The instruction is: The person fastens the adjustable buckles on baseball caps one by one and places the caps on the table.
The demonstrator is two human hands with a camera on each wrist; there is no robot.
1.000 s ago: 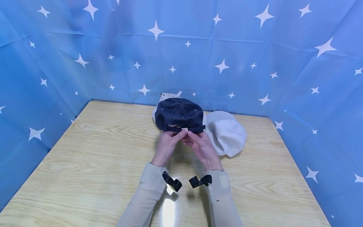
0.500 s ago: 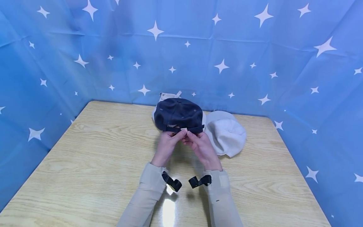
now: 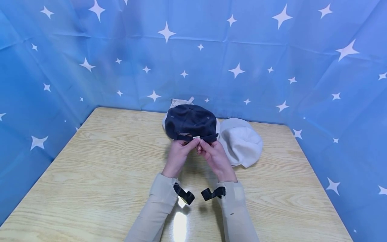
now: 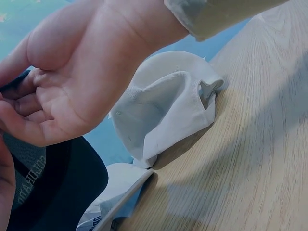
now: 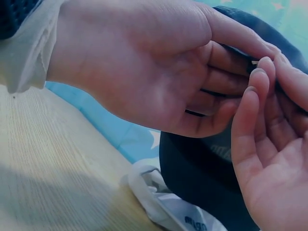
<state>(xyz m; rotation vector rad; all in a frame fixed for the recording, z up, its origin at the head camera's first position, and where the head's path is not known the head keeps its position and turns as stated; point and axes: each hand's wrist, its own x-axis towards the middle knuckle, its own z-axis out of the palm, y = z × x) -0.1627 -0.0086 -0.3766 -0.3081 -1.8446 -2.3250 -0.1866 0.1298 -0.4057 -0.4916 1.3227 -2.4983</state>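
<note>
Between fingers, strap of dark cap.

The navy cap has a navy strap, a whitish tag and pale lettering inside. The right cap is off-white; so is the rear cap, with dark print. Sleeves are beige, mounts black. The table is yellowish with streaky grain, the curtain blue with white stars.

Lit bright and even in head view; glaring white on near table between sleeves. Dimmer, softer in wrist views; shadowed broadly across the table, nearly black inside the dark cap.
</note>
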